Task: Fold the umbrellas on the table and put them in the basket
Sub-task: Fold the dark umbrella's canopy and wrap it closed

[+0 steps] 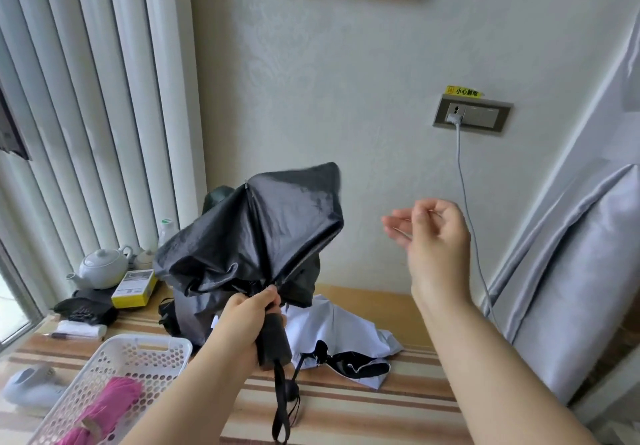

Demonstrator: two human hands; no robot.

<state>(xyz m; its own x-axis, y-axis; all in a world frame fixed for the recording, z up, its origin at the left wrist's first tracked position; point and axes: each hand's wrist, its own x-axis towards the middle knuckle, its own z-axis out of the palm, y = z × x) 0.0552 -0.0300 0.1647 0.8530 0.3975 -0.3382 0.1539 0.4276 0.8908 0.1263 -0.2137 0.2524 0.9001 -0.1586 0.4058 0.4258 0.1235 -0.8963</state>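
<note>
My left hand (247, 320) grips the handle of a black umbrella (263, 236), held upright above the table with its canopy loose and half collapsed; its wrist strap dangles below. My right hand (429, 236) hovers to the right of the canopy, holding nothing, fingers loosely curled and apart. A white umbrella with black trim (346, 344) lies crumpled on the striped table (363, 406) behind the black one. The white perforated basket (145, 358) sits at the lower left with a folded pink umbrella (107, 410) inside it.
A white teapot (102, 268), a yellow box (133, 288), a dark bundle (86, 309) and a pen sit at the table's left back. A white device (31, 385) lies left of the basket. A cable (467, 209) hangs from the wall socket; grey fabric covers something on the right.
</note>
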